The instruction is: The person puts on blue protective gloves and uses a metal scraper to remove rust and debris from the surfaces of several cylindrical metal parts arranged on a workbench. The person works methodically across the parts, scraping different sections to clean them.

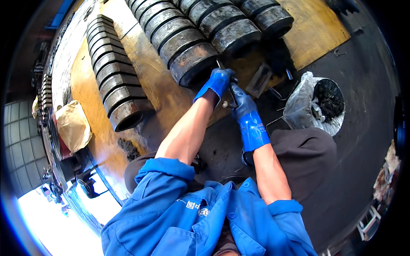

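Head view: a worn wooden board, yellow-brown and stained dark with grease, lies on a dark grimy floor. On the board stand rows of heavy round metal blocks. One row runs along the left part of the board, and a bigger double row lies toward the top middle, the blocks packed face to face. A tan bag sits at the board's left edge. Left of that is a tiled wall, and bright daylight comes in at the lower left.

The board's near edge ends just by the hands, with greasy floor below it. On the right the board stops well short of a bin lined with clear plastic and holding dark scraps. Open floor lies around the bin. A flat metal plate rests near the board's edge, just right of the hands.

The left hand, in a blue glove, is clenched on the upper part of a thin metal tool, right at the face of the nearest block. The right hand, also gloved in blue, is closed on the tool's lower part. The tool is slim, grey and mostly hidden by the gloves, so its kind is unclear
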`<move>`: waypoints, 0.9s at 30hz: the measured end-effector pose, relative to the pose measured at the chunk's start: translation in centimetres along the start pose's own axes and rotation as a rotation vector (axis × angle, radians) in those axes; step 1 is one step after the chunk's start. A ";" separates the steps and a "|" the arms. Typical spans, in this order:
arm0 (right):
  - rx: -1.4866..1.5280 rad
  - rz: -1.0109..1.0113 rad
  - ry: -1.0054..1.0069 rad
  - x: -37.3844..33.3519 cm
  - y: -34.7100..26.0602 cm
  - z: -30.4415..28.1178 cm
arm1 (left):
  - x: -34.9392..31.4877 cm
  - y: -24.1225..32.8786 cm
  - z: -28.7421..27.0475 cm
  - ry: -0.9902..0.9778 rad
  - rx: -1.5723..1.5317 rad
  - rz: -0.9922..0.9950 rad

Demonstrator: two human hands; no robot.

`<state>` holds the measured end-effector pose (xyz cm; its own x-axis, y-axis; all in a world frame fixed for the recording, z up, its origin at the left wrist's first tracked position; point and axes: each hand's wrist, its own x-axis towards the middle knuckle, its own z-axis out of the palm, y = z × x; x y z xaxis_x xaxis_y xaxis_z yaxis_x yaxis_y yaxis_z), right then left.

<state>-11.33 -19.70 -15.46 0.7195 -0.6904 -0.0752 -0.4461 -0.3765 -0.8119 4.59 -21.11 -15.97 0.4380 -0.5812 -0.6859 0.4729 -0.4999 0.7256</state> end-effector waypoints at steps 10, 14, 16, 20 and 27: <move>-0.055 0.008 -0.115 -3.0 -4.7 -1.7 | -3.1 -2.2 -2.7 0.106 -0.075 -0.030; -0.287 0.042 -0.238 -2.8 -6.7 -2.5 | -3.9 -1.9 -3.8 0.026 -0.207 0.007; -0.311 0.018 -0.217 -2.8 -6.3 -2.0 | -3.5 -2.2 -4.2 0.015 -0.175 0.024; -0.415 -0.034 -0.173 -3.5 -5.1 -0.3 | -4.3 -2.6 -4.0 -0.018 -0.042 0.081; -0.499 -0.201 0.124 -3.9 -4.5 2.7 | -3.6 -3.2 -5.3 -0.096 -0.143 0.168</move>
<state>-10.68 -13.68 -13.02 0.7621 -0.6307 0.1463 -0.5262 -0.7350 -0.4277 5.53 -14.00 -16.14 0.4483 -0.7105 -0.5424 0.5059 -0.2986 0.8093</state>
